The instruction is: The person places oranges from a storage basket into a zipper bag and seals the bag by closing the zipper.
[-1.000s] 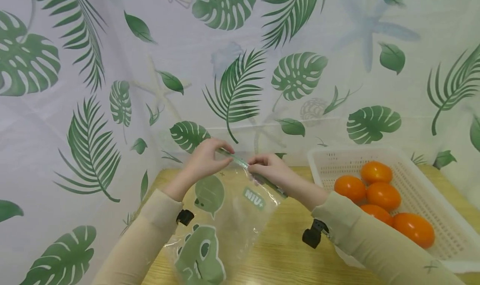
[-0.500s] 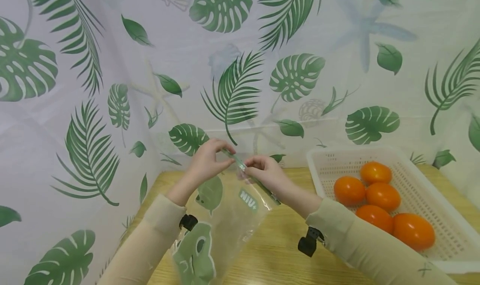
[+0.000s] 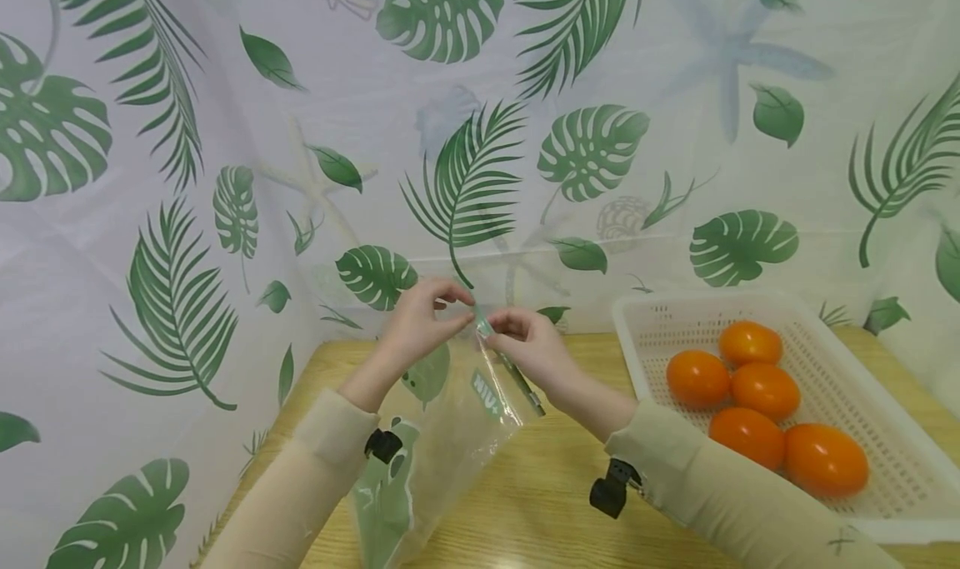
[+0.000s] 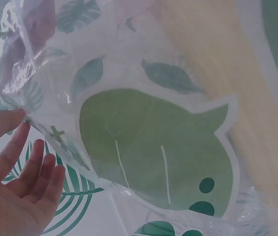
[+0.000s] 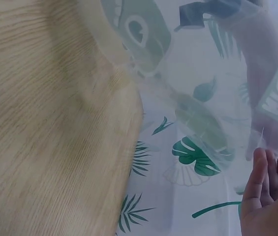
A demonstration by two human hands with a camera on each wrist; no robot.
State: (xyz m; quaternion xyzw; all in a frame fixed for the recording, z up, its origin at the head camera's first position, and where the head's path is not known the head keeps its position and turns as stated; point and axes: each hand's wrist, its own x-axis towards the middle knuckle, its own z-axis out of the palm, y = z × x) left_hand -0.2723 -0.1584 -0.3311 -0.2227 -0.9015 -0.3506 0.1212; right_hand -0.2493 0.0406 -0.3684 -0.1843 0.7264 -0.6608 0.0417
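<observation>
Above the worktop (image 3: 555,502), to the left of the basket (image 3: 918,529), the clear bag (image 3: 442,444) is held by its top edge. At the left hand (image 3: 423,319), the edge is pinched between thumb and forefinger, the other fingers being spread and loosely bent. At the right hand (image 3: 536,348), the green strip (image 3: 517,377) along the edge is clamped, thumb and fingers together, just beside the left pinch. Step in hand: judged to be work on the bag's closure, probably its parting. Whether the mouth is parted cannot be told for certain, the film being clear and glossy. Next move, as judged: a firm pinch on each layer is called for, drawn apart evenly. Five orange fruits (image 3: 765,391) lie in the basket, touched by neither hand.
</observation>
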